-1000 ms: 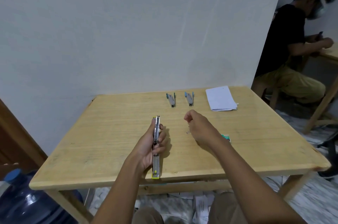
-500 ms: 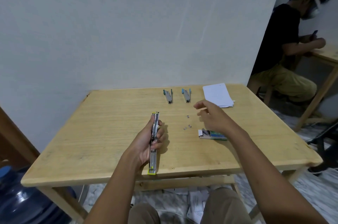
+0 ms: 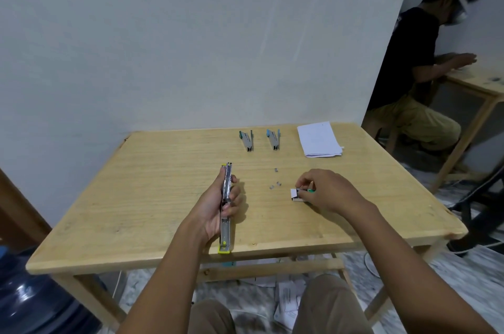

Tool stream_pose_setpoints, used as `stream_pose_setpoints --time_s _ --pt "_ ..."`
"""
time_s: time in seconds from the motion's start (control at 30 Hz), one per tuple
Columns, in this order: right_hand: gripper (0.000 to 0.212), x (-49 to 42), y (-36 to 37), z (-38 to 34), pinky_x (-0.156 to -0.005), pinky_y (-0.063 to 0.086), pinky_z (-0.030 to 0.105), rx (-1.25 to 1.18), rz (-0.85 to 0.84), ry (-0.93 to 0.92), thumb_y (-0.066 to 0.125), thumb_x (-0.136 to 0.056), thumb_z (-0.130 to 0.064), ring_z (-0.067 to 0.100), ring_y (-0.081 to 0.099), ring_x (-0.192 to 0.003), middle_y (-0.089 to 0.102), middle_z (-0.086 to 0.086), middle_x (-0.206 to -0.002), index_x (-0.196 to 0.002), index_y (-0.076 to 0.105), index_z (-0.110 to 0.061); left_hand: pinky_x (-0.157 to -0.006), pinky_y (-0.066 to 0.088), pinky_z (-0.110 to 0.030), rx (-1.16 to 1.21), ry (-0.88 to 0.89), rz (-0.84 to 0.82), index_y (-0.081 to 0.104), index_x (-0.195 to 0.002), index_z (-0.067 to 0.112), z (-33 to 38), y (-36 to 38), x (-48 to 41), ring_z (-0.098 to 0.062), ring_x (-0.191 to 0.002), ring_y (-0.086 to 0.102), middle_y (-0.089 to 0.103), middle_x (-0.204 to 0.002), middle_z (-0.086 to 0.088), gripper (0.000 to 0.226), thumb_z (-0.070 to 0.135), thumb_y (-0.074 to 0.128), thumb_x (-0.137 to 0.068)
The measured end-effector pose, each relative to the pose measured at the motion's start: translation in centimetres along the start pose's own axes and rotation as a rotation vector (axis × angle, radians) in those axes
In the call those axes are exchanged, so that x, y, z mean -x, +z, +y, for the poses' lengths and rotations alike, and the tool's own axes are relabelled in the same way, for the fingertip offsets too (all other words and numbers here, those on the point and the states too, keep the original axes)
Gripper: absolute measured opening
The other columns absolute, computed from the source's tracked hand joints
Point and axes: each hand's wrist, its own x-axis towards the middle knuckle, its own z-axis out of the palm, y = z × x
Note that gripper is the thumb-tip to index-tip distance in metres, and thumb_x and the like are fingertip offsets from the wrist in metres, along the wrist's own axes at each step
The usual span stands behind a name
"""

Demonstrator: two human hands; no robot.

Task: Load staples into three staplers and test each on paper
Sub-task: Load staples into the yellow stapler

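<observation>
Left hand is wrapped around a long chrome stapler with a yellow-green end, opened out flat, held just above the front of the pale wooden worktop, loading channel up. Right hand has fingertips pinched at a small white-and-green staple box lying on the worktop; can't tell if a strip is actually gripped yet. Loose short staple bits are scattered between the hands. Two smaller grey staplers with teal ends sit untouched at the back, white paper stack just beside them on the right.

Risks, as judgement: strip may snap when pulled from the box, adding fragments; short pieces could seat crooked in the channel and jam; open stapler may tilt in the one-handed grip and spill the load; box could slide, since nothing braces it.
</observation>
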Motion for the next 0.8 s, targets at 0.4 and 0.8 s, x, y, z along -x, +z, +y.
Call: stream_pose_setpoints --time_s 0.4,0.8 --pt "0.007 -0.2 -0.5 0.2 -0.061 0.044 0.022 -0.141 0.197 0.031 0.064 -0.088 -0.025 0.006 0.060 -0.076 0.061 -0.023 -0.075 -0.089 0.070 -0.029 -0.028 0.018 -0.015 0.012 -0.008 -0.002 0.050 -0.083 0.012 0.0 -0.1 -0.1 -0.007 -0.033 0.032 0.038 -0.049 0.000 0.039 0.045 0.043 -0.101" --pt "0.011 0.4 -0.5 -3.5 -0.074 0.047 0.004 -0.505 0.216 -0.093 0.071 -0.088 -0.014 -0.002 0.067 -0.085 0.072 -0.013 -0.087 -0.096 0.075 -0.020 -0.026 0.021 -0.015 -0.003 -0.010 -0.004 0.052 -0.082 0.012 0.0 0.0 -0.2 -0.007 -0.034 0.032 0.038 -0.049 0.000 0.040 0.047 0.044 -0.100"
